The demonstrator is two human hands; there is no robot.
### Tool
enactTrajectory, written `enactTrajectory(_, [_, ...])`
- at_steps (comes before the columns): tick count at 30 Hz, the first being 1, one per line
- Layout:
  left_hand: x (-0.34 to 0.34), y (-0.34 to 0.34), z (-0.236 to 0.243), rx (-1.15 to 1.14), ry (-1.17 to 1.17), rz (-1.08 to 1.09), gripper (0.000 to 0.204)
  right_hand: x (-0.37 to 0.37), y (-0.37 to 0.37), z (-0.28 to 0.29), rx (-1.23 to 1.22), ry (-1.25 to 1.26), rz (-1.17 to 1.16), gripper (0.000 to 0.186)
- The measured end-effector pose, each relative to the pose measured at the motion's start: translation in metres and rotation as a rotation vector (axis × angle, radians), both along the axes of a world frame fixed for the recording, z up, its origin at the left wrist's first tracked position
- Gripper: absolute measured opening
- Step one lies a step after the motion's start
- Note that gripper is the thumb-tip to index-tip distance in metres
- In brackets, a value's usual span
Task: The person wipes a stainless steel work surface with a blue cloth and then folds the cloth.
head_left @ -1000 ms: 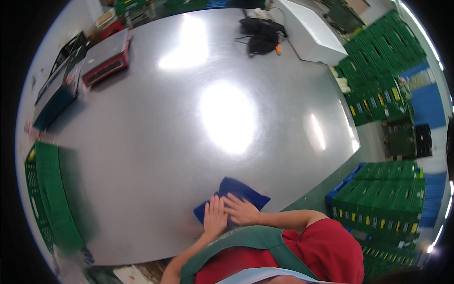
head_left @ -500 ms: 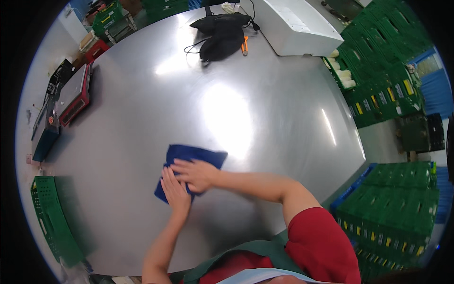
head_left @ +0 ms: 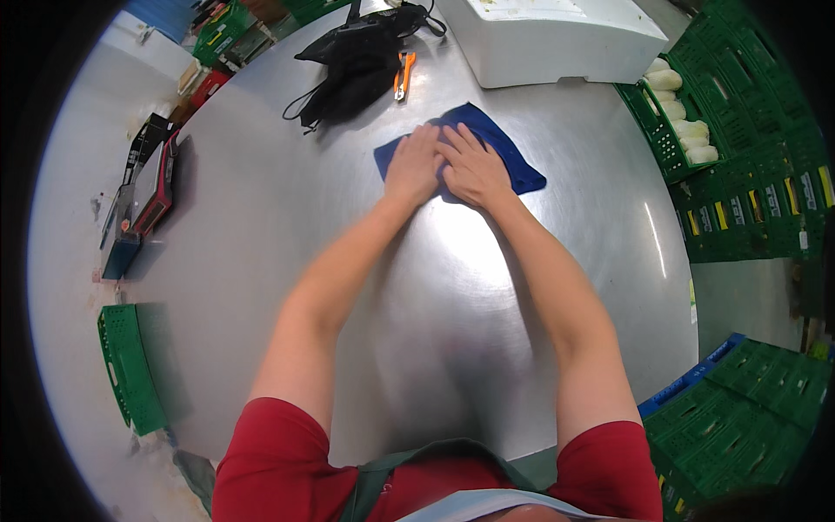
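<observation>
A dark blue cloth (head_left: 520, 170) lies spread on the shiny metal table (head_left: 252, 200), toward its far side. Flat on the cloth's left part rests my left hand (head_left: 413, 167), fingers stretched forward. My right hand (head_left: 475, 168) presses beside it, palm down with fingers slightly spread, and the two hands almost touch. Both arms reach straight out. Just beyond the cloth are an orange-handled cutter-like tool (head_left: 404, 76) and a black fabric bag (head_left: 352, 83) with cords.
A white foam box (head_left: 557, 48) stands at the far right. A red-edged scale-like device (head_left: 155, 191) and a green crate (head_left: 130, 370) line the left edge. Right of the table are stacked green crates (head_left: 739, 426) and a crate of pale vegetables (head_left: 693, 130).
Both hands have slid the blue cloth away from me and to the right, from the near left toward the table's far side. My arms are now extended, and my view has shifted.
</observation>
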State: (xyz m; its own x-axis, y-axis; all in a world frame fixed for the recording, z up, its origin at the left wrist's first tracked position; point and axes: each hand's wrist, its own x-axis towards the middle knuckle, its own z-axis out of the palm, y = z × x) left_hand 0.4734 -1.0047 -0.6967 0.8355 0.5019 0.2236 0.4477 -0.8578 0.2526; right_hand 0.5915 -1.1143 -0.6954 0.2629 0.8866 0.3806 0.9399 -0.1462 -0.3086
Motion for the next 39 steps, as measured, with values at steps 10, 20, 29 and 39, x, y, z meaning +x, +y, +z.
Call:
enactTrajectory(10, [-0.181,-0.205,0.018,-0.08,-0.032,-0.17,0.062,-0.174,-0.217,0.035,-0.271,0.092,0.054,0.059])
enactTrajectory(20, [-0.385,-0.379,0.03,-0.211,0.097,-0.125,0.059,-0.341,-0.375,0.045,-0.597,0.255,0.366,0.06])
enactTrajectory(29, [-0.216,-0.172,0.006,-0.037,0.032,0.131,0.06,-0.17,-0.13,0.028,-0.375,0.074,0.454,0.061])
enactTrajectory(39, [-0.068,0.053,-0.008,0.12,-0.171,0.255,0.051,-0.044,0.093,0.0,-0.083,-0.064,0.272,0.051])
